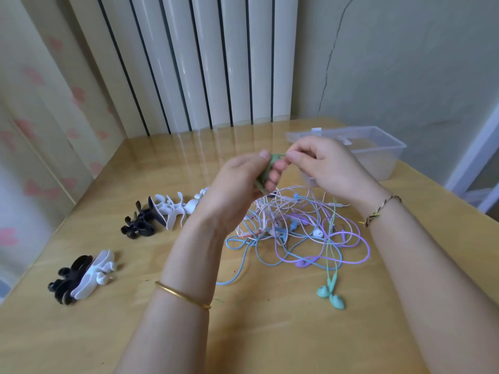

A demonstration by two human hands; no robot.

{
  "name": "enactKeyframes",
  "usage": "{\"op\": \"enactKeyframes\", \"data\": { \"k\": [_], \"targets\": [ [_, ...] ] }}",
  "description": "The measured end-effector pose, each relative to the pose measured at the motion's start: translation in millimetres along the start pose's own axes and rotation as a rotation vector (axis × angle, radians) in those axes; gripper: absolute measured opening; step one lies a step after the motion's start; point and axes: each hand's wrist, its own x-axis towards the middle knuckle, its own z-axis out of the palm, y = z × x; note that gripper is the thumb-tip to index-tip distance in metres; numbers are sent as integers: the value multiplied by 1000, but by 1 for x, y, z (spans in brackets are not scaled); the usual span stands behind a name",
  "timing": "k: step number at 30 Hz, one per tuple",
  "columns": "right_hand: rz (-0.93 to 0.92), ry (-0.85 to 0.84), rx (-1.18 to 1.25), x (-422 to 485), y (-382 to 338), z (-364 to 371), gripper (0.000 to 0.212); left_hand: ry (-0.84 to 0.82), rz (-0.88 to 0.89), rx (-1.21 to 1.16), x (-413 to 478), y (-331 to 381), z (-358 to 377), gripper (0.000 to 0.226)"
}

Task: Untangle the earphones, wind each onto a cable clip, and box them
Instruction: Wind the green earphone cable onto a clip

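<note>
Winding step: left hand (237, 190) grips a green clip (267, 168) above the tangle (297, 228); right hand (321, 163) pinches the mint cord (330, 238) at it; next, likely, draw cord free, wrap evenly

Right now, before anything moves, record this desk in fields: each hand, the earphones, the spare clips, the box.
Left hand: grips green cable clip
Right hand: pinches green cable at the clip's top
Mint earbuds: on wooden table, near right
Earphone tangle: multicoloured, on table below the hands
Spare clips: black and white, two groups, left
Clear plastic box: far right, behind right hand
</note>
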Motion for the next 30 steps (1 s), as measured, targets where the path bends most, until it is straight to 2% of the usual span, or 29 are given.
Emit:
{"op": "enactKeyframes", "data": {
  "k": [3, 5, 8, 10, 12, 14, 17, 21, 24, 27, 30],
  "targets": [
    [35, -68, 18, -1, 7, 0, 26, 113, -102, -303, 2, 7, -8, 38],
    [35, 0, -15, 0, 7, -1, 23, 109, -158, -398, 1, 12, -12, 39],
    [-16, 271, -123, 1, 1, -6, 13, 43, -177, -369, -1, 14, -10, 35],
    [-70, 437, -198, -1, -4, -9, 14, 24, -180, -288, -2, 13, -4, 33],
    [-121, 534, -195, -3, -7, -11, 16, 48, -183, -217, -2, 11, 1, 32],
    [-113, 555, -218, -3, -4, -10, 16, 85, -175, -196, -2, 10, 3, 32],
    [-8, 370, -265, 0, 8, -9, 11, 123, -141, -322, -1, 12, 2, 32],
    [122, -119, -212, -4, 9, -9, 14, 171, -77, -513, 0, 17, -9, 32],
    [150, -454, -187, -12, -2, -6, 15, 251, -7, -497, 1, 16, -17, 30],
    [142, -533, -83, -15, -14, -7, 16, 313, 41, -392, 2, 11, -18, 28],
    [39, -580, -80, -15, -24, -11, 15, 349, 93, -253, 3, 5, -16, 27]
  ]
}}
